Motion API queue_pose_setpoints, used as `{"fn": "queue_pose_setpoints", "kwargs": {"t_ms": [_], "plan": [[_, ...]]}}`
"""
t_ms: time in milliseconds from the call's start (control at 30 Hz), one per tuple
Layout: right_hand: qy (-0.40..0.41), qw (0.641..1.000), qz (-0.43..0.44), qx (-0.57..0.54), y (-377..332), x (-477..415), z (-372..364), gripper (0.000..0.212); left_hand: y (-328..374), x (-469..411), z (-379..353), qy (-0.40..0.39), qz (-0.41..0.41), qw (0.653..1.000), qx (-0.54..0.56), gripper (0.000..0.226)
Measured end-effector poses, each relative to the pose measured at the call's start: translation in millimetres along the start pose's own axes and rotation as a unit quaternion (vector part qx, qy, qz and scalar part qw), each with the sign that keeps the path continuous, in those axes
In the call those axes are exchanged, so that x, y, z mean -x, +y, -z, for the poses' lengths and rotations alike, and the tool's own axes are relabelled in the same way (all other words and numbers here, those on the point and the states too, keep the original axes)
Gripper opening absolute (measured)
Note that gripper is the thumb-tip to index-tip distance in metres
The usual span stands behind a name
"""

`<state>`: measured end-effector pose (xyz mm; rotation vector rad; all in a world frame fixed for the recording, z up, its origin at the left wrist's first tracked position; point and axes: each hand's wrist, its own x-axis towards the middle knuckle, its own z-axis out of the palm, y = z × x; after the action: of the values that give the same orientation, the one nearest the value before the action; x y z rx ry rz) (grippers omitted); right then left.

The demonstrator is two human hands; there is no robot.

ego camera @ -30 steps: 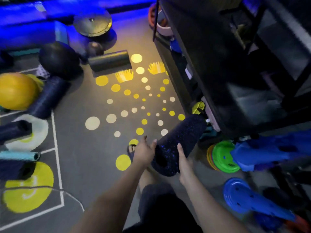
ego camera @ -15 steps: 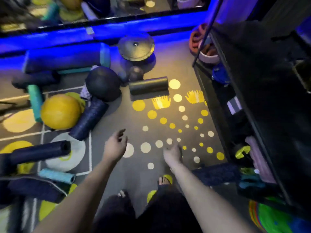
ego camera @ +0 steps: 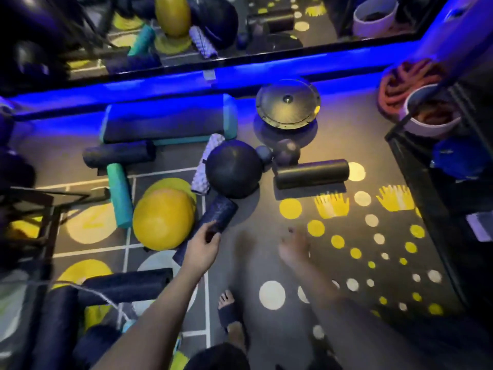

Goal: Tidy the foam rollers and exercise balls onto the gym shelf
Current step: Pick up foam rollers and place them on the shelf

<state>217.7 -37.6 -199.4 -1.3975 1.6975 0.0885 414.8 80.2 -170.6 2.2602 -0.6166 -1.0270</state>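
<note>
At the far left edge, two long black foam rollers [ego camera: 125, 285] lay near each other on the marked grey gym floor [ego camera: 248, 265], one pointing toward the camera, probably strewn there from use rather than stored. Just beyond them stood a short teal foam roller [ego camera: 120, 194], lying lengthwise beside a large yellow exercise ball [ego camera: 162, 218], which rested against it and so was kept from rolling.

The person's left hand [ego camera: 202, 249] was closed loosely around the middle of a dark navy speckled foam roller [ego camera: 216, 214], fingers wrapped over its upper side; the roller lay tilted, its far end touching a big black exercise ball [ego camera: 233, 169]. That grip at the midpoint would balance the roller for a one-handed lift, I judged. A white knobbly roller [ego camera: 205, 166] leaned between the yellow and black balls.

Further right, two small dark balls [ego camera: 286, 152] sat wedged between the black ball and a smooth black cylindrical roller [ego camera: 312, 173], under a round dome trainer [ego camera: 288, 104] by the blue-lit wall.

The right hand [ego camera: 293, 247] hung spread and empty above the floor, blurred, well apart from any object.

At the right edge stood the black gym shelf [ego camera: 421, 166], the destination, with most rollers and balls not yet on it.
</note>
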Motion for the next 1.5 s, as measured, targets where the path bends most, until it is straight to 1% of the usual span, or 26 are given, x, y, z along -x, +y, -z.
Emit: {"fn": "queue_pose_setpoints", "kwargs": {"t_ms": [67, 133, 233, 367, 433, 467, 500, 533, 567, 633, 667, 700, 767, 800, 867, 900, 967, 1000, 1067, 1167, 1233, 1267, 1333, 1367, 1400, 1500], "plan": [[-0.017, 0.999, 0.020, 0.022, -26.7, -28.4, -34.3, 0.045, -4.8, -49.4, 8.6, -0.006, 0.007, 1.000, -0.018, 0.036], [-0.034, 0.999, 0.026, 0.014, -40.2, -79.3, -82.5, 0.043, -26.3, -119.4, -3.5, -0.005, 0.008, 0.999, -0.036, 0.038], [-0.072, 0.997, 0.033, 0.018, -36.8, -179.9, -172.9, 0.043, -99.7, -244.5, -48.8, -0.034, -0.009, 0.992, -0.122, 0.049], [-0.135, 0.990, 0.048, 0.015, 9.0, -329.2, -310.8, 0.049, -235.1, -404.4, -126.2, -0.047, -0.031, 0.964, -0.261, 0.097], [-0.152, 0.987, 0.058, -0.019, 46.0, -386.8, -374.7, 0.051, -296.0, -451.3, -158.4, -0.040, -0.018, 0.945, -0.326, 0.132], [-0.165, 0.984, 0.053, -0.048, 64.7, -411.6, -403.5, 0.050, -322.0, -466.0, -170.9, -0.035, 0.002, 0.935, -0.354, 0.145], [-0.176, 0.980, 0.040, -0.083, 79.8, -433.4, -430.5, 0.051, -343.6, -477.6, -181.4, -0.021, 0.021, 0.930, -0.366, 0.151], [-0.181, 0.976, 0.035, -0.119, 91.6, -450.9, -452.5, 0.056, -363.7, -488.7, -192.3, 0.004, 0.026, 0.930, -0.366, 0.153], [-0.187, 0.971, 0.036, -0.148, 98.4, -465.5, -472.0, 0.068, -377.0, -495.6, -199.8, 0.038, 0.018, 0.927, -0.372, 0.153], [-0.198, 0.958, 0.050, -0.201, 101.8, -494.4, -505.1, 0.104, -391.0, -509.4, -204.3, 0.106, -0.004, 0.915, -0.389, 0.152], [-0.210, 0.949, 0.053, -0.230, 97.1, -507.7, -513.8, 0.117, -395.1, -517.6, -205.5, 0.119, -0.013, 0.911, -0.394, 0.151], [-0.231, 0.937, 0.051, -0.257, 88.3, -518.0, -516.7, 0.122, -392.0, -520.7, -205.8, 0.116, -0.021, 0.909, -0.399, 0.150], [-0.282, 0.911, 0.054, -0.296, 60.7, -530.0, -507.5, 0.119, -386.2, -525.0, -201.3, 0.111, -0.020, 0.917, -0.382, 0.148], [-0.300, 0.898, 0.055, -0.319, 53.3, -534.9, -499.0, 0.122, -383.3, -526.6, -199.9, 0.108, -0.020, 0.925, -0.363, 0.149], [-0.302, 0.884, 0.057, -0.352, 62.2, -541.2, -476.7, 0.124, -362.9, -517.5, -207.6, 0.069, -0.035, 0.947, -0.310, 0.146], [-0.306, 0.881, 0.060, -0.355, 72.6, -539.6, -464.2, 0.119, -350.4, -506.2, -213.3, 0.043, -0.037, 0.962, -0.266, 0.133], [-0.304, 0.874, 0.053, -0.377, 103.8, -528.1, -431.6, 0.108, -317.1, -481.0, -234.0, -0.010, -0.040, 0.987, -0.155, 0.093], [-0.294, 0.867, 0.042, -0.399, 123.8, -525.8, -415.9, 0.111, -295.3, -469.4, -251.5, -0.034, -0.050, 0.993, -0.105, 0.074], [-0.243, 0.864, 0.019, -0.440, 170.3, -524.0, -388.5, 0.117, -259.0, -439.1, -296.7, -0.119, -0.061, 0.991, -0.028, 0.043], [-0.146, 0.853, 0.005, -0.501, 244.6, -525.6, -335.9, 0.102, -227.2, -414.7, -374.6, -0.213, -0.134, 0.968, 0.026, 0.024], [-0.091, 0.847, 0.024, -0.523, 282.8, -522.6, -283.8, 0.098, -196.1, -418.4, -421.7, -0.269, -0.180, 0.946, 0.021, 0.030], [-0.061, 0.847, 0.038, -0.527, 295.1, -519.1, -253.9, 0.103, -177.3, -417.6, -443.9, -0.287, -0.223, 0.931, 0.017, 0.043], [0.006, 0.853, 0.037, -0.520, 304.4, -507.9, -198.7, 0.118, -133.2, -409.5, -484.9, -0.266, -0.301, 0.916, -0.011, 0.073], [0.048, 0.854, 0.044, -0.517, 305.6, -504.6, -174.7, 0.120, -107.0, -398.6, -504.7, -0.243, -0.329, 0.912, -0.023, 0.081], [0.097, 0.843, 0.051, -0.527, 307.3, -499.0, -152.3, 0.120, -81.3, -385.7, -526.7, -0.233, -0.357, 0.904, -0.019, 0.087], [0.249, 0.778, 0.038, -0.576, 337.4, -504.5, -92.1, 0.120, -23.3, -355.7, -580.5, -0.280, -0.375, 0.883, 0.035, 0.088]]}}
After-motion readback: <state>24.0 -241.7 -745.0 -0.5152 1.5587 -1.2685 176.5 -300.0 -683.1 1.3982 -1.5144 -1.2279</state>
